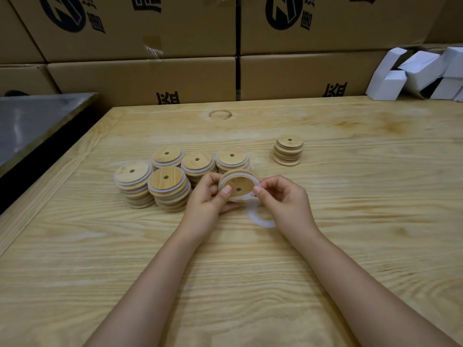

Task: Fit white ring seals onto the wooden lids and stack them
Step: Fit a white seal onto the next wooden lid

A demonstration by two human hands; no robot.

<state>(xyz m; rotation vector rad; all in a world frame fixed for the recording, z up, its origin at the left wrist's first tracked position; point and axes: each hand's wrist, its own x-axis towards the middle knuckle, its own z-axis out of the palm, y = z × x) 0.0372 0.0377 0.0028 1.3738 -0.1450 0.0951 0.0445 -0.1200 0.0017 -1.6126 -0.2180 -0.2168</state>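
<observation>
On the head camera, my only view, I see both hands meeting just past the middle of the pale wooden table (250,271). The left hand (208,196) grips a wooden lid (238,185), fingers curled behind it and the thumb pressed on its near edge. The lid is tilted toward me, so its small centre hole shows. A white ring seal (240,198) runs round the lid's rim, and the right hand (285,199) pinches that seal at its right edge between thumb and forefinger, with the other fingers curled in. A loose ring (260,221) lies flat on the table just near of the lid, its right part hidden under the right hand. Left of and beyond the hands stand five stacks of sealed lids (169,189), packed close together; the left hand covers part of the middle ones. Farther right, well apart from them, a short stack of bare lids (288,150) stands alone. Printed cardboard cartons (140,78) wall off the far side, small white boxes (421,71) are heaped at the far right, and a grey metal surface (37,121) sits off the table's left edge.
</observation>
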